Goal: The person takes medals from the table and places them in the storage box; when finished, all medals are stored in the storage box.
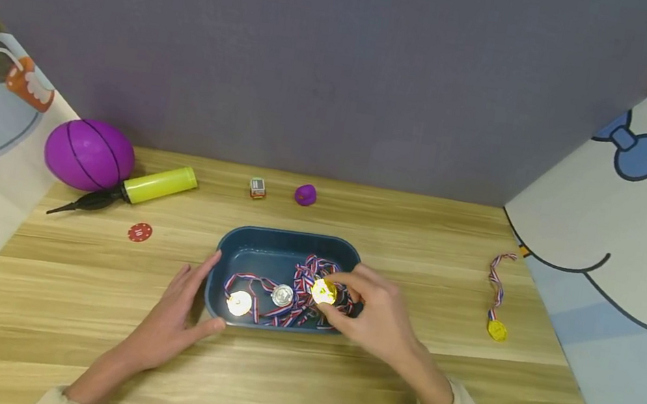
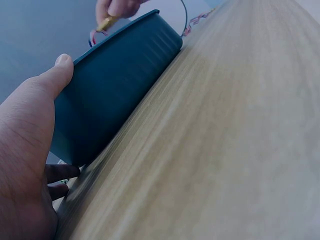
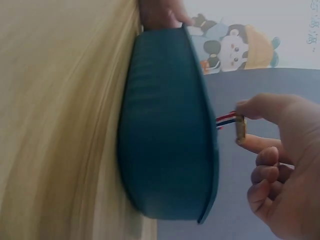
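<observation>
A dark teal basin (image 1: 268,239) stands on the table with medals on red, white and blue ribbons inside. My right hand (image 1: 373,309) pinches a gold medal (image 1: 323,292) by its edge between thumb and forefinger, above the basin's right part. In the right wrist view the medal (image 3: 241,128) is edge-on, its ribbon running toward the basin. A silver medal (image 1: 282,295) and another shiny medal (image 1: 239,303) lie in the basin's left and middle. My left hand (image 1: 173,319) rests at the basin's left end, fingers extended, the thumb (image 2: 62,70) by the rim.
A gold medal (image 1: 496,330) with a twisted ribbon lies at the right. Back left are a purple ball (image 1: 90,155) and a yellow hand pump (image 1: 159,185), with a red poker chip (image 1: 140,232) nearer. A small box (image 1: 257,187) and a purple item (image 1: 305,194) sit behind the basin.
</observation>
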Demonstrator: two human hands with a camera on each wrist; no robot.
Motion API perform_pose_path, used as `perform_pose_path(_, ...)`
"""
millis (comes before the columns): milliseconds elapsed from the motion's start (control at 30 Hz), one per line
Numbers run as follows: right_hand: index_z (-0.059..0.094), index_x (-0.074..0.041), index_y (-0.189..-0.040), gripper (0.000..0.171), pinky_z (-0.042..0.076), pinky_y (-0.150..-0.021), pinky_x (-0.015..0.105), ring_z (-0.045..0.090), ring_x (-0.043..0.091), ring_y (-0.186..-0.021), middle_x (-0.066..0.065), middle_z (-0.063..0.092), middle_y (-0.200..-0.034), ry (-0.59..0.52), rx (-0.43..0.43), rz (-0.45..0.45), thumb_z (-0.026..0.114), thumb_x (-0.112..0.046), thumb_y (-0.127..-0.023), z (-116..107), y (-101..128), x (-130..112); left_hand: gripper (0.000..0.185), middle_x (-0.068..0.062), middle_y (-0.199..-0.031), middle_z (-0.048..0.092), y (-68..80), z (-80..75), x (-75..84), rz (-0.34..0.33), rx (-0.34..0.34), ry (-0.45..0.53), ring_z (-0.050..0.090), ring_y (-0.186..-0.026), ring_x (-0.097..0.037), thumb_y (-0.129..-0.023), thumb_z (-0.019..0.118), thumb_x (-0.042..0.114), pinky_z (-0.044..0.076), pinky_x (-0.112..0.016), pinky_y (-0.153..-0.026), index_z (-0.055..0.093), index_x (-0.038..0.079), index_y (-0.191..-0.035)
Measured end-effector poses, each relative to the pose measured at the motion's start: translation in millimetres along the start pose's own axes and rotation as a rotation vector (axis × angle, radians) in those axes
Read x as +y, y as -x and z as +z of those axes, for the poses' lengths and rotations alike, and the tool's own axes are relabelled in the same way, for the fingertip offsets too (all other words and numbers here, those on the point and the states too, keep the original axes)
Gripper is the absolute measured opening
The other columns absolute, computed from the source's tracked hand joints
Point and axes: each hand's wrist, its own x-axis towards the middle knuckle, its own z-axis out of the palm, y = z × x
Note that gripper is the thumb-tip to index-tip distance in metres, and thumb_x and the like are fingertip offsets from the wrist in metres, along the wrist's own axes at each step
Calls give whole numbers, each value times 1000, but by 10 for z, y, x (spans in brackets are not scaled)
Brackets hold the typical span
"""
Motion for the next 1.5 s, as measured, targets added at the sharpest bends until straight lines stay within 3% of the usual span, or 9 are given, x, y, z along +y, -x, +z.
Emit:
perform_pose_path(333,88,-14,-110,39,29,-57,20,29,4,-67,-1,48,-75,177,-154,28,103,-33,-78,47,6,106,110,-20,-179,33,4,-8,8,6,4,-7,19,-163,-61,-94,87,38,12,-76,-132,17,32,-180)
perform_pose_path(800,89,-12,-112,41,28,-59,21,26,6,-68,-9,34,-74,207,-192,37,103,-32,-79,68,13,143,110,-20,-178,35,-4,-12,4,41,17,-12,26,-161,-59,-95,87,39,10,-70,-135,18,29,-180)
perform_pose_path(1133,89,-10,-114,41,29,-59,22,24,3,-69,1,45,-72,154,-88,36,103,-25,-78,15,75,190,110,-20,-179,34,-13,-1,7,40,11,-5,24,-161,-60,-95,86,38,10,-73,-134,17,29,-180)
perform_pose_path(1500,89,-7,-108,34,29,-57,22,24,2,-69,-11,34,-75,105,72,69,101,-17,-78,-97,234,284,110,-21,-178,34,-2,1,11,23,9,-4,21,-161,-62,-95,86,38,13,-79,-130,18,30,-180)
